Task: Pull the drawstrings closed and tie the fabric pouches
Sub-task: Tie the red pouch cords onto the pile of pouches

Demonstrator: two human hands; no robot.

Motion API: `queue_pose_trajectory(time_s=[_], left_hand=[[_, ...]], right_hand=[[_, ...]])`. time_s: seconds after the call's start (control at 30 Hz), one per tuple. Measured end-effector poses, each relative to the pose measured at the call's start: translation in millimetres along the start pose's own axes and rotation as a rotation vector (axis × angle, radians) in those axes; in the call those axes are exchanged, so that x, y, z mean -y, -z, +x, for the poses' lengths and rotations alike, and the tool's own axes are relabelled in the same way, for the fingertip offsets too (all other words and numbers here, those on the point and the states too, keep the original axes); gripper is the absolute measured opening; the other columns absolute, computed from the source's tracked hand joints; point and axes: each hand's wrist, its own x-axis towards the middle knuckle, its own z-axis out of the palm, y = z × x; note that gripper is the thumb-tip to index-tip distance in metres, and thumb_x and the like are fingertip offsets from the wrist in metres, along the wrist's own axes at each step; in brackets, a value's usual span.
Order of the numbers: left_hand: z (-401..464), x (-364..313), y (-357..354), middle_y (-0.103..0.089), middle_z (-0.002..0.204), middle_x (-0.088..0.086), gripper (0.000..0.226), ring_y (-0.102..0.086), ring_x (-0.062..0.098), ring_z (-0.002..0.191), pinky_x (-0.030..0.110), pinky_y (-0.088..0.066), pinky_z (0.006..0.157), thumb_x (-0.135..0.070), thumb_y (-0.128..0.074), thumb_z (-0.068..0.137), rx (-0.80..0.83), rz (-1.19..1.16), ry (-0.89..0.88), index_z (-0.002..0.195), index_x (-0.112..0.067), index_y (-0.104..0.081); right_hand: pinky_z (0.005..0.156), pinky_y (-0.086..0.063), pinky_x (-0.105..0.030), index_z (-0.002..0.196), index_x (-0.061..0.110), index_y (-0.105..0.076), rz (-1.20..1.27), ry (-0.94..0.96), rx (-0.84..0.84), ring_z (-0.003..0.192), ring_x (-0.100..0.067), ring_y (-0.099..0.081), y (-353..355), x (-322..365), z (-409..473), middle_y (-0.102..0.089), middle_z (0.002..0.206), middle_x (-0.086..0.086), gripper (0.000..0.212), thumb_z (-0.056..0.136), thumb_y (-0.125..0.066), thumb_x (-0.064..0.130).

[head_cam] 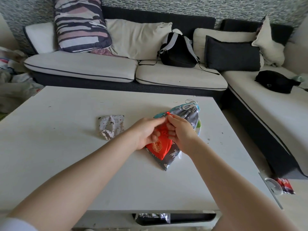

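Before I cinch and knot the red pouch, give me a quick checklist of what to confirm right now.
1. Left hand pinches the red cord: ok, fingers meet at the pouch's top.
2. Right hand pinches the cord too: ok.
3. Red pouch supported: ok, it lies on the grey printed pouch.
4. Mouth fully drawn shut: cannot tell, the fingers hide it.
5. Knot started: cannot tell.
6. White printed pouch out of the way: ok, apart on the table, to the left.

Small pouch (pixel 111 126) left of pouch pile (pixel 186 117) on table (pixel 66 155).
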Motion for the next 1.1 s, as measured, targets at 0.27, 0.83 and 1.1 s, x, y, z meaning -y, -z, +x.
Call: queue_pose_trajectory(time_s=[0.27, 0.83, 1.1], left_hand=[[3, 7, -1, -0.038, 0.054, -0.002, 0.014, -0.031, 0.001, 0.032, 0.014, -0.02, 0.031, -0.02, -0.059, 0.089, 0.049, 0.344, -0.149, 0.075, -0.018, -0.057], [4, 8, 5, -0.044, 0.051, -0.004, 0.017, -0.032, 0.009, 0.047, 0.018, -0.023, 0.043, -0.009, -0.053, 0.087, 0.02, 0.272, -0.068, 0.076, -0.011, -0.066], [-7, 9, -4, -0.036, 0.05, -0.005, 0.022, -0.029, 0.01, 0.05, 0.022, -0.024, 0.05, -0.009, -0.045, 0.091, 0.217, 0.351, -0.081, 0.08, -0.006, -0.065]], right_hand=[[0.041, -0.028, -0.014, 0.077, 0.015, -0.06, -0.181, 0.071, -0.069, 0.036, -0.002, -0.031, 1, 1, -3, -0.033, 0.038, 0.013, 0.031, 0.098, -0.039, 0.02], [0.051, -0.035, -0.012, 0.068, 0.024, -0.068, -0.293, 0.166, -0.283, 0.047, 0.003, -0.046, 18, 15, -1, -0.056, 0.051, 0.015, 0.024, 0.088, -0.055, 0.02], [0.047, -0.038, -0.01, 0.063, 0.019, -0.066, -0.612, 0.303, -0.1, 0.039, 0.002, -0.045, -7, 29, 1, -0.053, 0.051, 0.006, 0.026, 0.086, -0.055, 0.012]])
